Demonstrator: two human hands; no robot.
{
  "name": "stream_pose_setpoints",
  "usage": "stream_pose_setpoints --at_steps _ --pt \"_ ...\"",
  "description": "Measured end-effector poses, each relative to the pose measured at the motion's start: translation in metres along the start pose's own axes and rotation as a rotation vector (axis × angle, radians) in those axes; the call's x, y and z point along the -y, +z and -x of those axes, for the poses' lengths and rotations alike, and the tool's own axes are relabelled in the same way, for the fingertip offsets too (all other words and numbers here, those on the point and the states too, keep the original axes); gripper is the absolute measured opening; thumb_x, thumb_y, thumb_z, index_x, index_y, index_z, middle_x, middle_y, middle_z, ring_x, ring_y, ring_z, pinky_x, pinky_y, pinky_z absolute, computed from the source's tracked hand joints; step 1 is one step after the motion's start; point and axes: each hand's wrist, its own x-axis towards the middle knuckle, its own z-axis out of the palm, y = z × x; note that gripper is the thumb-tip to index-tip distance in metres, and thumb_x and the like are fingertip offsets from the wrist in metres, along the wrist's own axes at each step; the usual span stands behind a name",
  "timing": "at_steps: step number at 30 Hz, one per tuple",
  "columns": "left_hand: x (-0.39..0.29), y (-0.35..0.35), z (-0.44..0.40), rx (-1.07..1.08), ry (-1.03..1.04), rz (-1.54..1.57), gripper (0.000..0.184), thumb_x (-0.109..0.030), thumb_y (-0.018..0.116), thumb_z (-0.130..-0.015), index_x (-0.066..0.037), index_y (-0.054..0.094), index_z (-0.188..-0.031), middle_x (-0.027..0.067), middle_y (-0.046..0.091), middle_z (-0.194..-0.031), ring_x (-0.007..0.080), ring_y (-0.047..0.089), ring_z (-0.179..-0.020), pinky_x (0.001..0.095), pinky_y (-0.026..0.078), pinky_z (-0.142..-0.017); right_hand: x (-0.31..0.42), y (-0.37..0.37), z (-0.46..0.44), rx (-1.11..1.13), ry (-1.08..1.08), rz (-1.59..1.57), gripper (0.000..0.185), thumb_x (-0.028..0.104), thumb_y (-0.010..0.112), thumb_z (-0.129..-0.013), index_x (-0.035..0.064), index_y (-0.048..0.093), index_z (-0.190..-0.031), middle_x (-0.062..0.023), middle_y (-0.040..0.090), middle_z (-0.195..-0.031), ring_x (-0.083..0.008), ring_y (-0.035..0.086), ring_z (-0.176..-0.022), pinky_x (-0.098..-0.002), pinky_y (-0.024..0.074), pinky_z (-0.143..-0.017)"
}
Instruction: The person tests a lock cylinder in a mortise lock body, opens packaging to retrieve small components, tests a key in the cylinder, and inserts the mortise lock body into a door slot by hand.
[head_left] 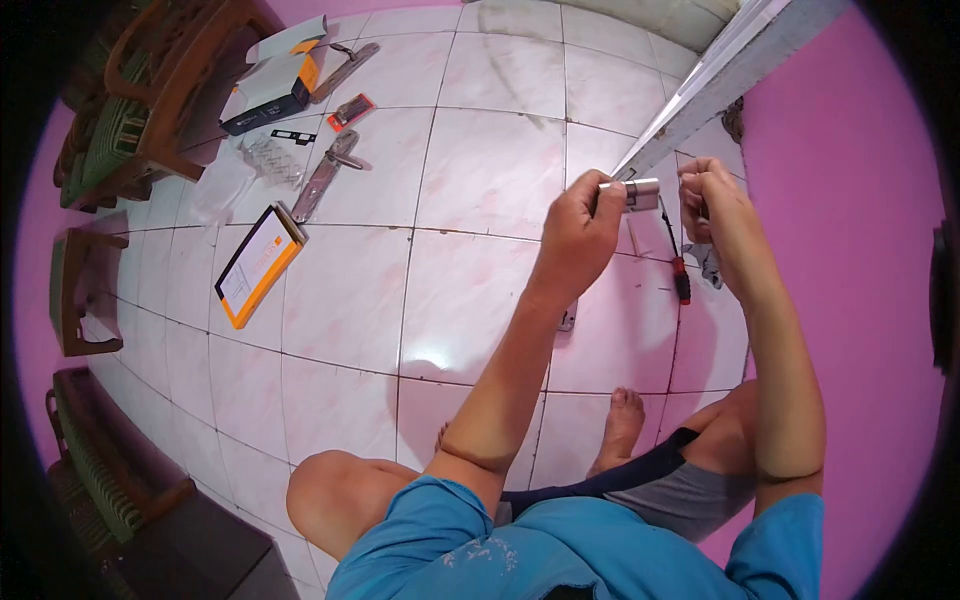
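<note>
My left hand (pixel 582 232) is closed around one end of a silver lock cylinder (pixel 643 194), which points to the right in front of the door edge. Just right of the cylinder, and apart from it, my right hand (pixel 716 200) has its fingers curled together. Whatever those fingers may hold is too small or hidden to make out. On the tiles below my right hand lies a screwdriver (pixel 682 282) with a red and black handle. A crumpled grey thing (pixel 704 264) lies beside it, partly covered by my right wrist.
The door's narrow edge (pixel 690 105) rises ahead, near the pink wall (pixel 850 250). To the left lie a lever door handle on its plate (pixel 326 178), an open box (pixel 268 100), a small orange packet (pixel 351 112), plastic wrapping (pixel 222 187) and an orange-edged box (pixel 258 265). Wooden chairs (pixel 150 100) line the left.
</note>
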Motion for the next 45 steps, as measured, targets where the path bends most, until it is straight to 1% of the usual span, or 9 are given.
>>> stream_pose_setpoints --at_steps 4,9,13,15,17,19,31,34,45 --pt "0.010 0.001 -0.001 0.171 -0.080 0.234 0.031 -0.032 0.047 -0.103 -0.007 0.058 -0.089 -0.0015 0.051 -0.068 0.0073 0.046 -0.059 0.0246 0.037 -0.054 -0.006 0.009 0.002 0.204 -0.164 0.420 0.039 0.039 0.059 -0.100 0.0019 0.062 -0.113 -0.0023 0.057 -0.080 -0.0099 0.052 -0.068 -0.0255 0.0418 -0.060" --pt "0.015 -0.013 -0.003 0.271 -0.202 0.395 0.043 -0.040 0.041 -0.107 -0.005 0.063 -0.094 0.0038 0.059 -0.077 0.0112 0.054 -0.066 0.0264 0.041 -0.057 -0.012 0.002 0.003 0.194 -0.198 0.437 0.044 0.045 0.061 -0.099 0.0022 0.065 -0.108 0.0001 0.055 -0.073 -0.0085 0.050 -0.067 -0.0269 0.0406 -0.059" --pt "0.065 -0.039 -0.022 -0.152 -0.161 -0.264 0.049 -0.046 0.050 -0.104 -0.001 0.066 -0.094 0.0068 0.062 -0.081 0.0140 0.057 -0.070 0.0309 0.047 -0.063 -0.016 -0.012 -0.005 0.167 -0.179 0.265 0.044 0.046 0.060 -0.101 0.0022 0.066 -0.100 0.0031 0.053 -0.071 -0.0059 0.048 -0.066 -0.0259 0.0386 -0.057" --pt "0.125 -0.053 -0.017 -0.161 -0.160 -0.610 0.050 -0.048 0.060 -0.098 0.002 0.066 -0.095 0.0121 0.065 -0.082 0.0211 0.061 -0.071 0.0367 0.051 -0.068 -0.011 -0.019 -0.001 0.107 -0.038 0.253 0.042 0.045 0.060 -0.102 0.0036 0.067 -0.097 0.0043 0.053 -0.071 -0.0042 0.046 -0.064 -0.0242 0.0368 -0.056" --pt "0.160 -0.045 0.000 -0.074 -0.341 -0.843 0.049 -0.048 0.065 -0.093 0.001 0.062 -0.100 0.0184 0.066 -0.101 0.0349 0.065 -0.092 0.0459 0.051 -0.082 -0.014 -0.024 -0.006 0.113 -0.049 0.206 0.040 0.044 0.061 -0.101 0.0041 0.067 -0.096 0.0048 0.053 -0.070 -0.0035 0.045 -0.063 -0.0234 0.0356 -0.055" --pt "0.185 -0.024 0.020 -0.068 -0.402 -0.964 0.046 -0.044 0.066 -0.092 0.001 0.058 -0.103 0.0187 0.062 -0.107 0.0368 0.062 -0.100 0.0488 0.050 -0.085 -0.018 -0.026 -0.011 0.128 -0.057 0.163 0.039 0.043 0.062 -0.101 0.0045 0.067 -0.095 0.0054 0.053 -0.070 -0.0029 0.043 -0.062 -0.0226 0.0344 -0.054" --pt "0.249 0.007 0.059 -0.222 -0.167 -1.102 0.011 -0.011 0.056 -0.097 -0.005 0.057 -0.106 0.0159 0.055 -0.104 0.0354 0.057 -0.100 0.0461 0.051 -0.083 -0.013 -0.048 -0.036 0.147 0.046 -0.037 0.033 0.038 0.062 -0.102 0.0060 0.065 -0.094 0.0065 0.049 -0.067 -0.0019 0.040 -0.058 -0.0219 0.0323 -0.052" --pt "0.249 0.006 0.058 -0.241 -0.115 -1.134 0.011 -0.011 0.053 -0.099 -0.003 0.056 -0.105 0.0175 0.054 -0.107 0.0357 0.057 -0.102 0.0467 0.051 -0.084 -0.008 -0.053 -0.029 0.080 0.040 -0.045 0.028 0.037 0.057 -0.105 0.0106 0.062 -0.096 0.0097 0.039 -0.061 -0.0023 0.030 -0.052 -0.0234 0.0223 -0.050" --pt "0.194 -0.013 0.047 -0.249 -0.206 -0.823 0.011 -0.010 0.048 -0.100 0.000 0.050 -0.104 0.0239 0.049 -0.108 0.0441 0.054 -0.098 0.0502 0.045 -0.088 -0.009 -0.078 0.002 0.069 0.065 -0.181 0.034 0.039 0.062 -0.101 0.0058 0.063 -0.094 0.0057 0.048 -0.067 -0.0038 0.041 -0.058 -0.0230 0.0325 -0.052"
